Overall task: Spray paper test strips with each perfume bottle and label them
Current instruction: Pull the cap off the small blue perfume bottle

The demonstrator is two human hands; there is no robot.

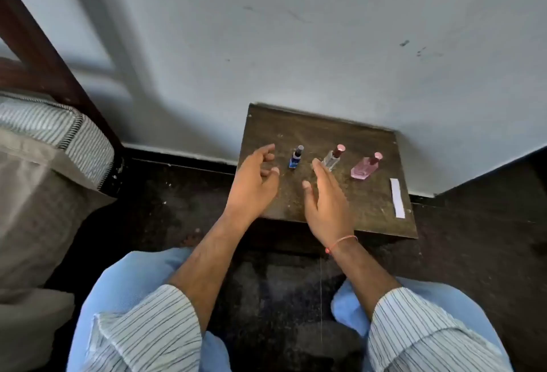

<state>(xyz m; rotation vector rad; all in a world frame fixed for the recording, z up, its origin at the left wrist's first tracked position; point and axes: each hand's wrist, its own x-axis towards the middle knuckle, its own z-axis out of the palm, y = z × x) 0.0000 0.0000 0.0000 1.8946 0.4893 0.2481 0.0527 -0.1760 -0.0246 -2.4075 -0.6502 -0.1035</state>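
- A small dark wooden worktop [367,208] stands against a pale wall, in a corner of the room.
- Three perfume bottles stand upright in a row across it: a blue bottle [294,158] with a dark cap on the left, a clear bottle [332,159] with a dark red cap in the middle, and a pink bottle [364,166] on the right.
- A white paper strip [397,198] lies flat near the worktop's right edge, apart from the bottles.
- The left hand [254,182] hovers over the worktop just left of the blue bottle, fingers loosely curled, holding nothing.
- The right hand [325,202] is empty too, fingers stretched out, their tips just in front of the clear bottle; whether they touch it is unclear.
- A red thread [340,243] circles the right wrist.
- A striped mattress [59,134] lies at the left.
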